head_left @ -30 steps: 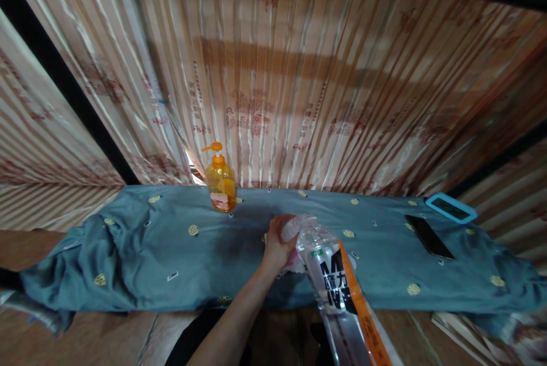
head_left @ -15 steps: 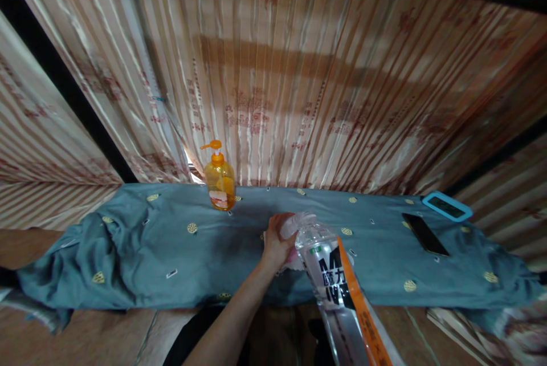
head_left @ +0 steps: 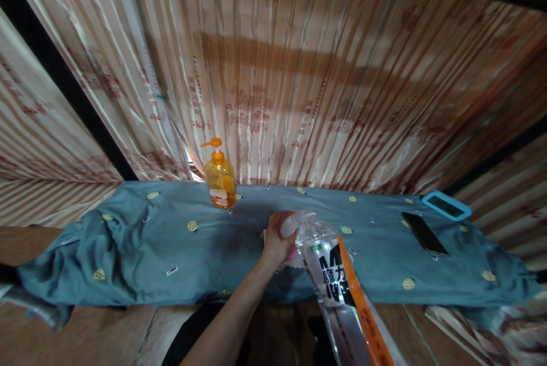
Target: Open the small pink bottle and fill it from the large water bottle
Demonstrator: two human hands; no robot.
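Observation:
Near the middle of the cloth-covered surface, my left hand (head_left: pixel 278 239) is closed around a pale pink item (head_left: pixel 294 257) with a whitish, wavy edge. My fingers and the bottle cover most of it, so its kind is unclear. Directly beside this hand is the neck of a large clear plastic bottle (head_left: pixel 331 275) with a black, silver and orange label. The bottle slants, its mouth up and left by my fingers, its lower end running out of the bottom of the picture. My right hand is out of view.
A pump bottle (head_left: pixel 220 183) of orange-yellow liquid stands at the back left. To the right lie a black phone (head_left: pixel 424 233) and a blue-framed device (head_left: pixel 447 205). Green cloth (head_left: pixel 149 252) covers the narrow surface, with a striped curtain (head_left: pixel 265 69) behind.
The view has shifted very slightly. My left hand and the slanted bottle keep nearly the same positions.

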